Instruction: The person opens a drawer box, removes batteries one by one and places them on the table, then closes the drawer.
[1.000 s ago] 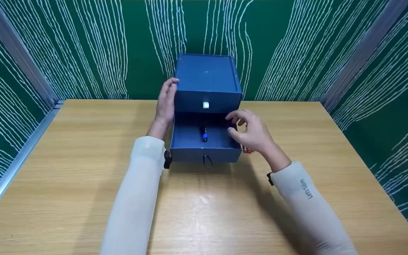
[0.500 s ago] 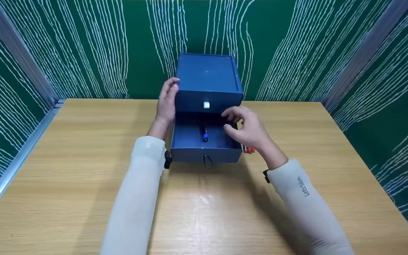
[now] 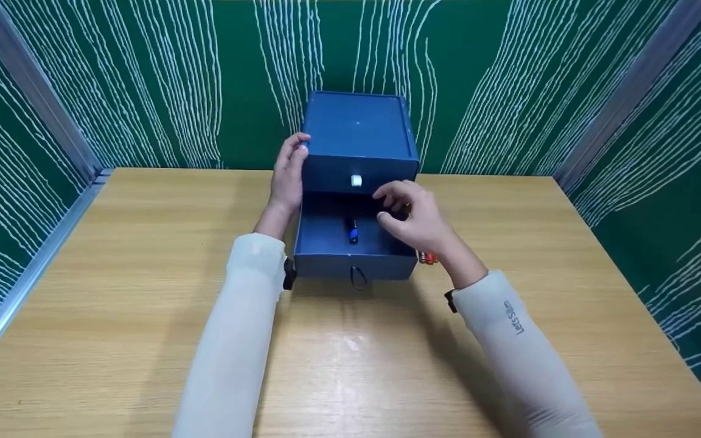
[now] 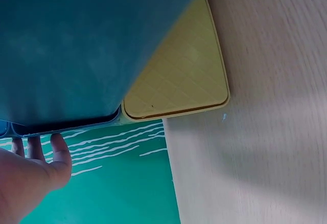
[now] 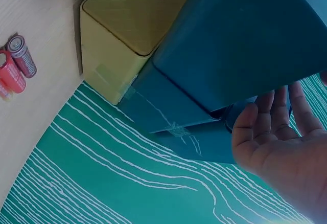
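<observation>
A blue drawer unit (image 3: 356, 125) stands against the back wall, its lower drawer (image 3: 326, 266) pulled out. In that drawer lies a small dark cylinder with a blue band (image 3: 352, 231), pen-like in shape. My left hand (image 3: 286, 173) rests along the unit's left side, fingertips at the top edge. My right hand (image 3: 414, 219) is over the drawer's right wall, fingers loosely bent, with nothing visible between thumb and fingers. Above the drawer, the upper drawer with a white knob (image 3: 356, 180) is closed. The right wrist view shows the fingers (image 5: 281, 116) behind the drawer's side wall.
A yellow drawer section (image 4: 179, 75) forms the bottom of the unit, on the wooden table (image 3: 338, 359). Several batteries (image 5: 20, 60) lie on the table to the right of the unit. Green walls (image 3: 253, 121) with white lines enclose the table. A black loop (image 3: 358, 278) hangs on the drawer's front.
My right hand has moved a little to the left, further over the open drawer. The left hand stays on the unit's side, and the blue-banded cylinder has not moved.
</observation>
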Available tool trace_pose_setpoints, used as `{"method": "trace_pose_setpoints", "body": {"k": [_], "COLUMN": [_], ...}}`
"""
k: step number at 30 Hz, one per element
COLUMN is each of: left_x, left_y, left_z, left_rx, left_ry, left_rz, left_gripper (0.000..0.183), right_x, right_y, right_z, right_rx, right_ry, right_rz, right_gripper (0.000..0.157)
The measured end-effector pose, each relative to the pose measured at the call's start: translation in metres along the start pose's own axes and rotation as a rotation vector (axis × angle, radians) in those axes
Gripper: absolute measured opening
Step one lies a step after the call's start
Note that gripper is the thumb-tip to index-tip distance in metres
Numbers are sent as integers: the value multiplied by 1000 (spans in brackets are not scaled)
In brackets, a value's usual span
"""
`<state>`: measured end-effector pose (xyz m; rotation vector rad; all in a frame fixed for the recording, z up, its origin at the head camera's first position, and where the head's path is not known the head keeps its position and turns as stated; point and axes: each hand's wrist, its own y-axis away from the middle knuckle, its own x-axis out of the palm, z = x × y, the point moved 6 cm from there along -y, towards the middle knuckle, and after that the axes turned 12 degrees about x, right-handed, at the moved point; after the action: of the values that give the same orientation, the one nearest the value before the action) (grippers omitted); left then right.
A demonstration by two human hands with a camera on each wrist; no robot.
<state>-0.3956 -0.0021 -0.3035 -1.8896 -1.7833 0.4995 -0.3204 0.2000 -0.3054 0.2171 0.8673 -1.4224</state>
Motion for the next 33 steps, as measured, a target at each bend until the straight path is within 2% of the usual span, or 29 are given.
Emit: {"method": "trace_pose_setpoints", "body": {"k": [5, 16, 25, 33], "left_x": [0, 1, 1, 2], "left_y": [1, 1, 1, 0], "left_z": [-2, -2, -1, 0], "left_rx": [-15, -14, -16, 2], "left_ry": [-36, -15, -11, 18], "left_rz": [-2, -3, -2, -4], "left_gripper": [31, 31, 31, 32], "right_x": [6, 23, 36, 44], "right_y": [-4, -10, -14, -15], "right_z": [3, 1, -8, -13], "right_rx": [-29, -12, 89, 111], "right_ry": [-12, 62, 201, 351], "right_rz": [19, 85, 187, 227], "right_gripper": [22, 21, 24, 33]}}
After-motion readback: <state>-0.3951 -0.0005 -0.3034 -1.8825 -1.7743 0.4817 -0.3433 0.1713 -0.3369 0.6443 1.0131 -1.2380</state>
